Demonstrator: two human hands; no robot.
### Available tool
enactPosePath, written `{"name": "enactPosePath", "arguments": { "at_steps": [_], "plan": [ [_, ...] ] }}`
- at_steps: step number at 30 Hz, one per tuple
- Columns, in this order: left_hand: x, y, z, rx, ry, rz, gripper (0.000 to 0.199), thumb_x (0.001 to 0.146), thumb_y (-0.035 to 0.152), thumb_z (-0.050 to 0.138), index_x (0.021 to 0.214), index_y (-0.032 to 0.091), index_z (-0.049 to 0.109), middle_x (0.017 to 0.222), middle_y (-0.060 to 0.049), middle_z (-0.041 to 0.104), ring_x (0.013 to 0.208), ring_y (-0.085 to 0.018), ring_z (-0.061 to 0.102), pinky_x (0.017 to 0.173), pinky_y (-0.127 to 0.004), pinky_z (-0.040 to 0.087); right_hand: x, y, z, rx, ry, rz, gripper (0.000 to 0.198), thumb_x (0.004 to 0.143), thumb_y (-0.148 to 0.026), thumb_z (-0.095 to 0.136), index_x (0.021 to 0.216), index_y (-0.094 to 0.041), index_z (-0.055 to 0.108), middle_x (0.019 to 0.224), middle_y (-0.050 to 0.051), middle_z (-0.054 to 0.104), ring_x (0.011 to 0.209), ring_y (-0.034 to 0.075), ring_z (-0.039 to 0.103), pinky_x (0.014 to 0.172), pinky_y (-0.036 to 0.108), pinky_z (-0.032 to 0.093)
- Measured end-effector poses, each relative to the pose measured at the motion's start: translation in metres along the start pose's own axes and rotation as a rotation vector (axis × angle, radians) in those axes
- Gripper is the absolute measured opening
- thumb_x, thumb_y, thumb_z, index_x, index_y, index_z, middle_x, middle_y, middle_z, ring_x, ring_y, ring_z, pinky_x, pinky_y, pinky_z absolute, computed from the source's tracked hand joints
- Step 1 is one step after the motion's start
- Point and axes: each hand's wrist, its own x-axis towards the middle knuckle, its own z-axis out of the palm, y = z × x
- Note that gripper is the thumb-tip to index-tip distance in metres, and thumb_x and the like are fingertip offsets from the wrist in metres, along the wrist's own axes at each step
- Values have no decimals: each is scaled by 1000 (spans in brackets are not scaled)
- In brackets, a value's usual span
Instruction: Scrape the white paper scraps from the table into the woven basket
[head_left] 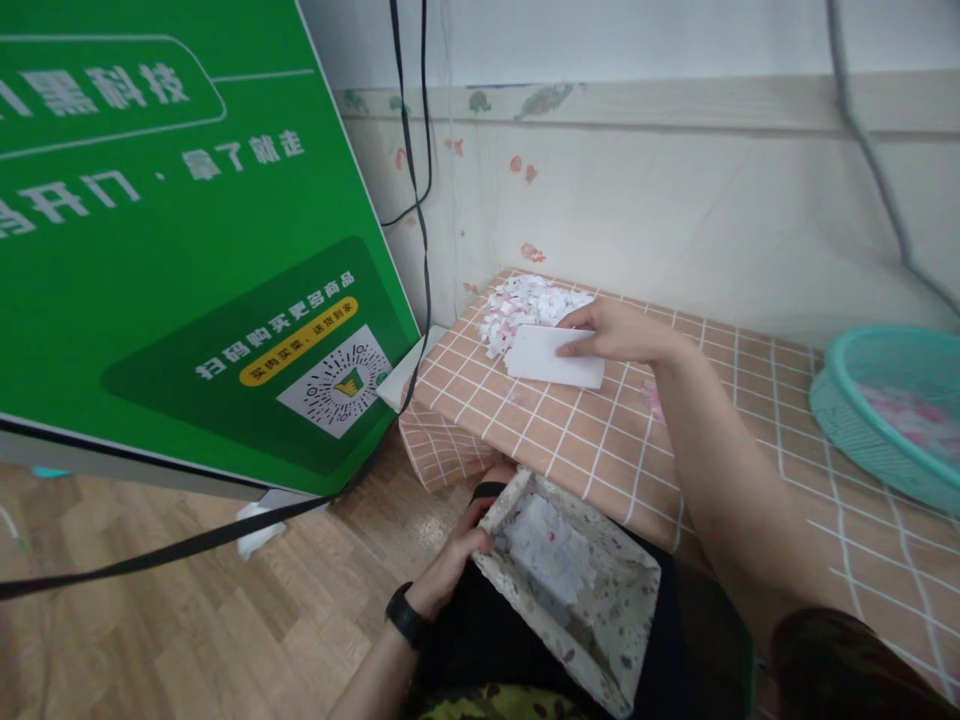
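My right hand (611, 333) pinches a flat white card (551, 355) over the tablecloth. Just behind the card lies a heap of small white and pinkish paper scraps (525, 303). Below the table's front edge, my left hand (455, 553) grips the left rim of a box (600, 655) with a spotted, stone-like pattern. The box is tilted, and white scraps (551, 545) lie inside it. My left fingers partly disappear behind its wall. A dark band circles my left wrist.
A brown, white-gridded tablecloth (739, 400) covers the table along the wall. A turquoise basket (847, 430) with pinkish contents stands at the right. A large green panel (187, 250) rises at the left. Black cables (425, 255) hang between panel and table.
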Motion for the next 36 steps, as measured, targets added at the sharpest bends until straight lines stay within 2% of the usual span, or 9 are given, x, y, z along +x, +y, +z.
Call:
{"name": "enactPosePath", "arguments": {
  "at_steps": [3,5,10,13,16,22,29,32,36],
  "plan": [
    [1,-3,2,-9,-6,-11,56,71,18,49,125,21,63,116,-6,71,114,-33,56,100,-46,39,3,-38,25,-40,112,-60,32,82,-24,62,110,-16,74,105,7,76,92,22,68,85,33,51],
    [1,-5,1,-19,11,-7,56,71,19,50,125,21,63,116,-6,70,112,-33,56,98,-46,40,-1,-71,53,-136,194,-23,37,86,-19,56,120,-15,69,110,11,75,98,24,68,88,35,51],
    [4,-8,-4,-53,50,-49,57,69,22,53,125,21,64,117,-5,70,116,-34,55,99,-47,39,-19,-140,134,-462,160,-16,55,93,-11,42,148,-6,39,99,17,74,82,25,71,71,35,54],
    [7,-14,-7,-72,54,-52,56,69,24,56,124,22,64,117,-5,70,118,-34,54,101,-46,39,-22,-151,166,-652,186,-62,50,98,-10,31,146,1,36,116,28,67,85,25,72,67,35,55],
    [8,-20,-8,-80,43,-24,52,69,24,56,121,22,66,113,-4,71,115,-33,56,98,-44,41,-20,-145,180,-764,188,-41,47,99,-9,28,143,4,39,120,34,62,87,27,73,68,37,57],
    [10,-21,-10,-63,46,-18,52,71,28,56,122,22,65,101,-3,72,94,-28,61,77,-36,45,-36,-129,167,-782,205,163,48,98,-9,31,144,2,39,117,31,64,90,26,73,72,35,57],
    [11,-19,-14,-7,100,-48,53,70,36,59,121,21,65,90,-3,72,83,-27,62,67,-33,45,-95,-91,124,-720,256,443,56,94,-9,39,151,-11,38,111,23,70,88,27,73,75,38,55],
    [10,-15,-12,-16,128,-74,57,67,38,63,121,22,65,92,-3,72,85,-28,63,68,-33,45,-123,-64,102,-611,372,577,53,95,-14,42,147,-18,47,99,17,75,90,28,72,82,40,53],
    [12,-14,-11,-47,136,-105,60,65,38,65,123,21,64,96,-5,74,85,-28,64,69,-34,46,-154,-23,70,-404,602,645,49,89,-20,47,137,-20,62,108,14,76,97,29,71,86,37,51]
  ]
}}
